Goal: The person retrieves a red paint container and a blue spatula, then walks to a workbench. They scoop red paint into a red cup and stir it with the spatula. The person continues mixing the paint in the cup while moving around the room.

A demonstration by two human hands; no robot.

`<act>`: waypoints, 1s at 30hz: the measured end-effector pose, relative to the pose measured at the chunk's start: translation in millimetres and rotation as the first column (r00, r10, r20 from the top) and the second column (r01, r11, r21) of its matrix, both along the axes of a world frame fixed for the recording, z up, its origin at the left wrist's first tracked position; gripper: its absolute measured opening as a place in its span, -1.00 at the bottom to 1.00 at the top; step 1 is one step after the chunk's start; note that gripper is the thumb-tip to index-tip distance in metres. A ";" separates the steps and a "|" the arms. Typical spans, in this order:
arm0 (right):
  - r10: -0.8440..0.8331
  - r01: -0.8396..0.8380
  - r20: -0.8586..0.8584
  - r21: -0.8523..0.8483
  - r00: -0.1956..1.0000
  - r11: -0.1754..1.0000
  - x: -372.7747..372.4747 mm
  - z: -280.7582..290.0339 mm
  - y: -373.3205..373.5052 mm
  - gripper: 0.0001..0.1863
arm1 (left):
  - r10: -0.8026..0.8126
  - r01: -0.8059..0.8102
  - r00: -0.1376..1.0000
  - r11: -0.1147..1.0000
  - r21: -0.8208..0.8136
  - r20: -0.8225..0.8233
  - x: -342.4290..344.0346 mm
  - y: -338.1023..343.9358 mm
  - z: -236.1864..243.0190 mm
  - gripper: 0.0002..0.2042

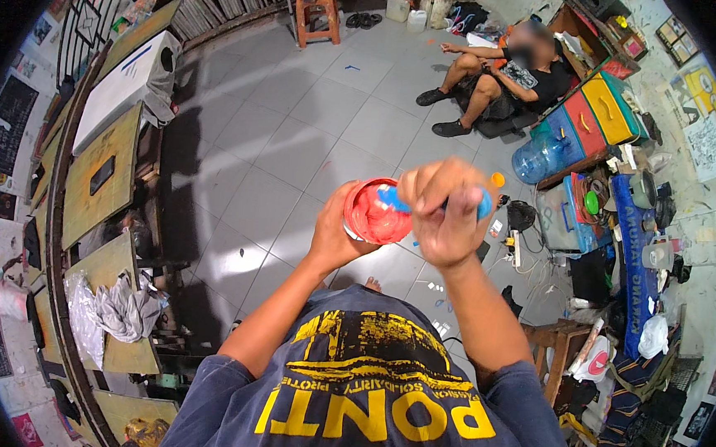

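In front of my chest, my left hand [332,232] is wrapped round the side of a round tub [349,209] and holds it tilted toward me. Thick, glossy red paste [380,222], like paint or ink, coats the inside. My right hand [451,222] is closed round a blue tool [390,198] with its end at the tub's mouth, over the paste. More blue shows on the far side of my fingers. Whether the tool is a spatula or a scoop I cannot tell, since my hand hides its middle.
Wooden boards [98,214] on a long bench run along the left, with a phone [102,175] on one. A person [517,81] sits on the tiled floor [298,136], far right. Nearby are a blue water jug [537,159], coloured drawers [591,115], cables [530,250] and an orange stool [317,17].
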State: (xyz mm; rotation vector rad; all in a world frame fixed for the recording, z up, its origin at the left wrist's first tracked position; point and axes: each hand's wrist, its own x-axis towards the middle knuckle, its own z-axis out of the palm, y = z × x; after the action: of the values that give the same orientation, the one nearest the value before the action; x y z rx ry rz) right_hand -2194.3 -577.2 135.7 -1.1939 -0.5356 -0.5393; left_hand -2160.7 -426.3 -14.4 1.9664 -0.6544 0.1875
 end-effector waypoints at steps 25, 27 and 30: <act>0.139 -0.125 -0.042 0.240 0.989 0.963 3.5 -8.7 -6.6 -0.38 | 0.018 -0.018 1.000 1.000 -0.017 -0.013 -6.7 2.5 -8.8 -0.05; 0.021 -0.023 -0.046 -0.054 0.999 0.998 0.1 3.5 -13.7 -0.39 | 0.034 -0.035 0.998 0.999 0.019 0.047 -3.1 4.7 -6.7 -0.05; 0.098 -0.114 -0.128 -0.124 0.987 0.986 -14.9 -15.5 -12.9 -0.41 | 0.045 -0.047 0.994 0.999 0.010 0.102 0.8 2.8 -6.9 -0.10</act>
State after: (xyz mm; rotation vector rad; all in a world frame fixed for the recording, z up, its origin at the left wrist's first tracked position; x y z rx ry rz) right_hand -2209.1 -590.0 120.2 -1.3059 -0.5330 -0.3419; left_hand -2159.9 -423.5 -21.4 1.9950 -0.6776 0.3143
